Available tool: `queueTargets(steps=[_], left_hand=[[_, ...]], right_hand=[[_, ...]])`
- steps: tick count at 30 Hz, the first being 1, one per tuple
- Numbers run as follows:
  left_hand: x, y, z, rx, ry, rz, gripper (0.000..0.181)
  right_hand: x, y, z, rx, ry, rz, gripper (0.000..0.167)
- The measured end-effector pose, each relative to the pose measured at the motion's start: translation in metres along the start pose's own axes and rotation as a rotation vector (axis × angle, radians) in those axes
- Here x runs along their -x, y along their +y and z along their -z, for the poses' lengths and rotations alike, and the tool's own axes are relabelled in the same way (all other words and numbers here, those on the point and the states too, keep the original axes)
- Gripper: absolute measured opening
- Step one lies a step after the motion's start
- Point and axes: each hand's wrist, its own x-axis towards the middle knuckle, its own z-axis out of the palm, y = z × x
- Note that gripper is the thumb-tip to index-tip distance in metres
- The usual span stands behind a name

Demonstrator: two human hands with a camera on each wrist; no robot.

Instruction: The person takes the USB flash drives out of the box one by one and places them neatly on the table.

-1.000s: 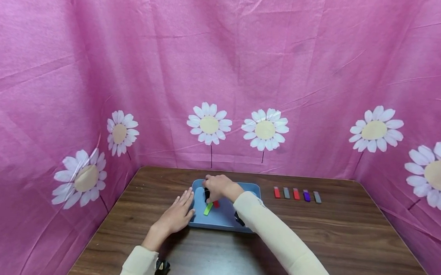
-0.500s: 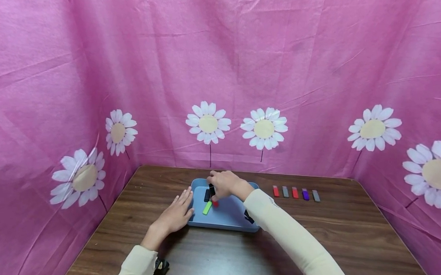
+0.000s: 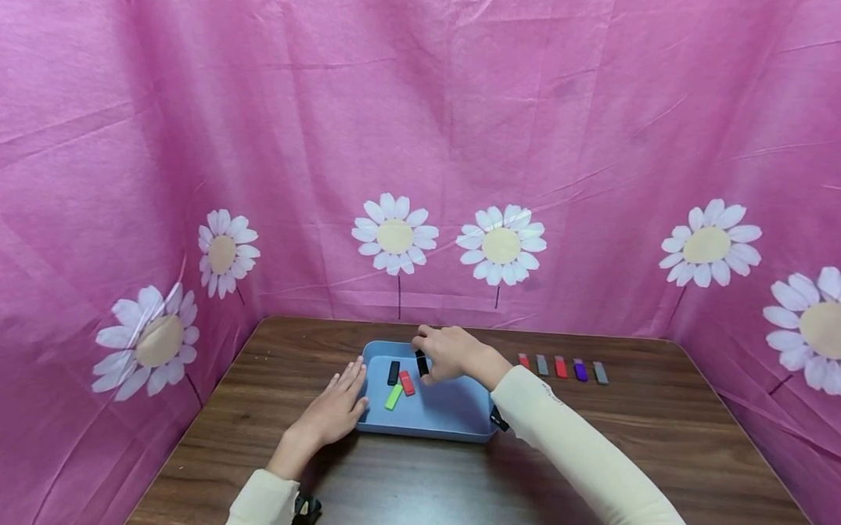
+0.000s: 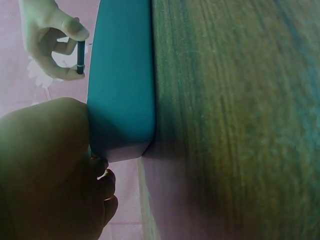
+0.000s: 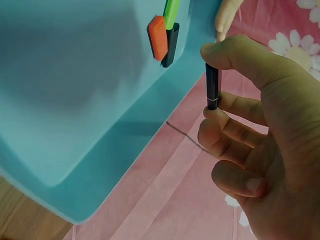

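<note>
As the right fingers (image 5: 243, 108) move a black stick (image 5: 212, 86), a red stick (image 3: 406, 383) emerges.

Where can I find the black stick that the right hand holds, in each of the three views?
Head: the black stick, pinched in the right hand, is almost midway across, below mid-height.
Left wrist: upper left, upright in the picture.
Right wrist: right of centre, above mid-height, nearly upright.
Shared landmark: the blue tray, visible in all three.

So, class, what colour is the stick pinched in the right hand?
The stick is black, pale-banded near one end; the right wrist view shows best.
</note>
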Motion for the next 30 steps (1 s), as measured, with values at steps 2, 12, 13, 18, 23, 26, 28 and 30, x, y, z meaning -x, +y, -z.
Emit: queueTargets(steps=[2, 12, 13, 18, 23, 26, 28, 30], left_hand=[[0.000, 0.000, 0.000, 0.001, 0.007, -0.007, 0.063], [0.001, 0.002, 0.003, -0.006, 0.008, 0.001, 0.064], [0.001, 0.002, 0.004, -0.007, 0.006, 0.002, 0.064], [0.002, 0.003, 0.004, 0.008, 0.008, 0.004, 0.063], [0.002, 0.005, 0.006, 0.021, 0.011, 0.000, 0.063], [0.003, 0.004, 0.005, 0.025, 0.009, -0.003, 0.064], [0.003, 0.004, 0.005, 0.023, 0.010, -0.007, 0.064], [0.003, 0.004, 0.005, 0.026, 0.016, -0.014, 0.064]], right_hand=[[0.005, 0.005, 0.001, -0.011, 0.006, -0.004, 0.061], [0.026, 0.025, 0.003, -0.030, 0.015, -0.043, 0.059], [0.028, 0.027, 0.004, -0.029, 0.016, -0.043, 0.058], [0.038, 0.034, 0.006, -0.040, 0.034, -0.039, 0.058], [0.047, 0.039, 0.007, -0.032, 0.044, -0.042, 0.059], [0.053, 0.042, 0.009, -0.042, 0.043, -0.047, 0.059], [0.057, 0.044, 0.009, -0.040, 0.041, -0.052, 0.059], [0.060, 0.047, 0.010, -0.034, 0.045, -0.052, 0.058]])
